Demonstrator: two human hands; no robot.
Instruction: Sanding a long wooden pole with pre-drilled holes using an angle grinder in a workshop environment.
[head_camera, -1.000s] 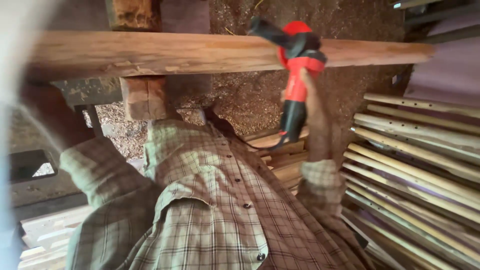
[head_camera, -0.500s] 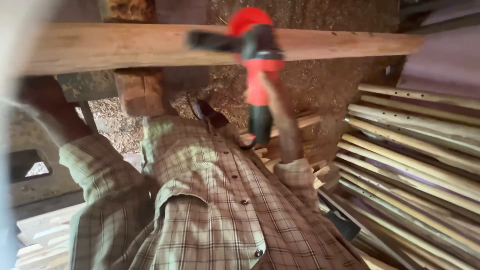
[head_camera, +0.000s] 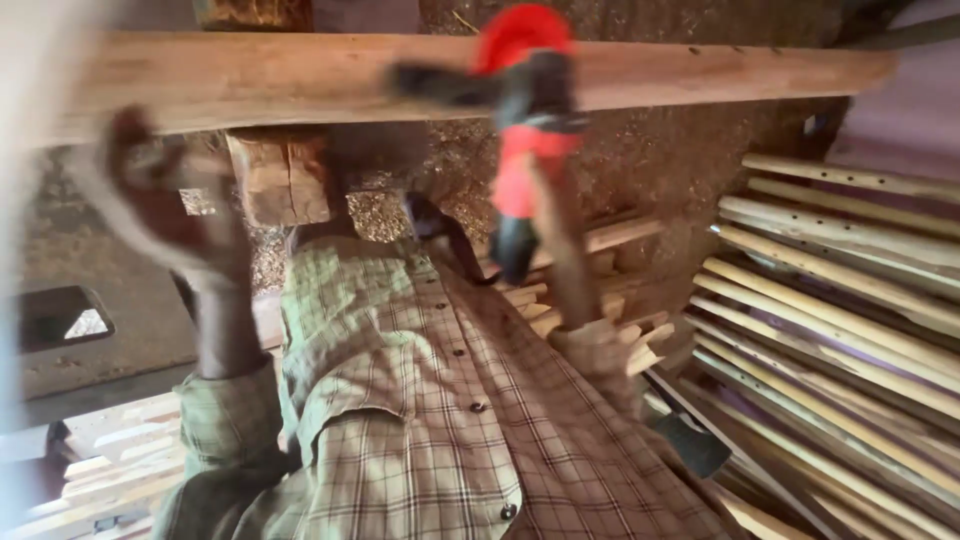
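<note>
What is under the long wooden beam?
A square wooden block props the beam, with sawdust-strewn ground below. The hammer and left hand cover parts of it.

A long beam (head_camera: 300, 85) runs left to right across the far side. A block (head_camera: 280, 180) sits under it at left. Poles (head_camera: 830, 300) lie stacked at right, offcuts (head_camera: 600, 300) between.
</note>
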